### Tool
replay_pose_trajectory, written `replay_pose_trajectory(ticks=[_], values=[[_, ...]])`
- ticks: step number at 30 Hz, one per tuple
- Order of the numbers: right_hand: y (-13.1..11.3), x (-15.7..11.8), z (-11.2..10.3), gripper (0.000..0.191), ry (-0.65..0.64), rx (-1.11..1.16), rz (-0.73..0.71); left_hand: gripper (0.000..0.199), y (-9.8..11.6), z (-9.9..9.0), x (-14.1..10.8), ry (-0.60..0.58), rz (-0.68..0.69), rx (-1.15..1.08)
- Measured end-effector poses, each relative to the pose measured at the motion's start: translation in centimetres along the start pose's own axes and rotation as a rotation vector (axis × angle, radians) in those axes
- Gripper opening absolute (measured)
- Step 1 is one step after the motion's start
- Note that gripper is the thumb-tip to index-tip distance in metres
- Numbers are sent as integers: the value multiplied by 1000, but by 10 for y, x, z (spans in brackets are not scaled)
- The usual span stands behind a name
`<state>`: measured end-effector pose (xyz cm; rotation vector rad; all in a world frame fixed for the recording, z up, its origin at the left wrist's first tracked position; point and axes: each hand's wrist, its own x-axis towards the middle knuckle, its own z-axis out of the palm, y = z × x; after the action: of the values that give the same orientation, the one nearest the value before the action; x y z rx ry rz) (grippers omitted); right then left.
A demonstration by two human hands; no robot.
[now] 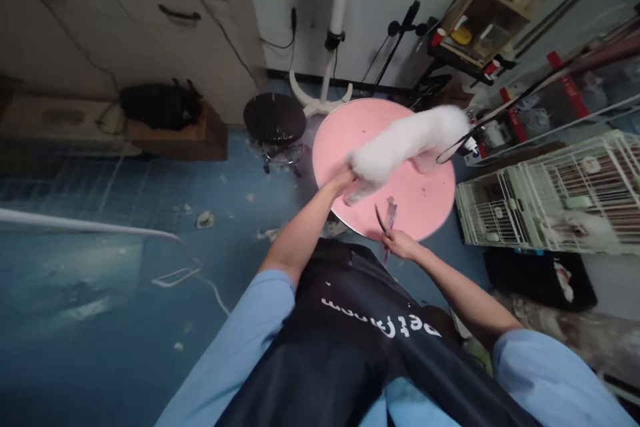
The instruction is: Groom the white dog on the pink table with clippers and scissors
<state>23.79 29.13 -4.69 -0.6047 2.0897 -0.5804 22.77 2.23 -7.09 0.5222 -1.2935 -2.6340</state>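
Note:
A fluffy white dog (395,147) stands on a round pink table (345,127), with a thin dark loop near its far right end. My left hand (344,179) is closed at the dog's near end, by a leg; the fur hides part of the fingers. Over the table's near edge, my right hand (401,244) grips a pair of scissors (381,219), apart from the dog. The blades are spread, pointing away from me, and purple shows on the blade and handle. Small dark bits of debris lie on the pink surface.
A black round stool (275,119) and a white stand (324,103) are beyond the table. To the right are wire cages (575,197), one with a white animal inside. A white cord (175,273) and hair tufts lie on the blue floor (125,347).

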Motion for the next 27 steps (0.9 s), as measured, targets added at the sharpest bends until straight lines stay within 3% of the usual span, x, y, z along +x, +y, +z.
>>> replay_pose_trajectory(ticks=[3,4,6,10,15,27], values=[[-28,0,-1,25,-460,366,88,20,6,7,4,37,9,46],[-36,1,-3,31,-572,495,95,18,9,9,5,40,8,61],[-48,5,-8,46,-679,705,74,16,14,12,4,33,8,96],[-56,16,-17,42,-543,901,67,16,21,13,-2,13,12,152],[-53,26,-20,30,-348,927,103,10,19,11,-3,-13,38,135],[-54,28,-6,28,-367,1018,95,21,9,11,8,-114,49,143]])
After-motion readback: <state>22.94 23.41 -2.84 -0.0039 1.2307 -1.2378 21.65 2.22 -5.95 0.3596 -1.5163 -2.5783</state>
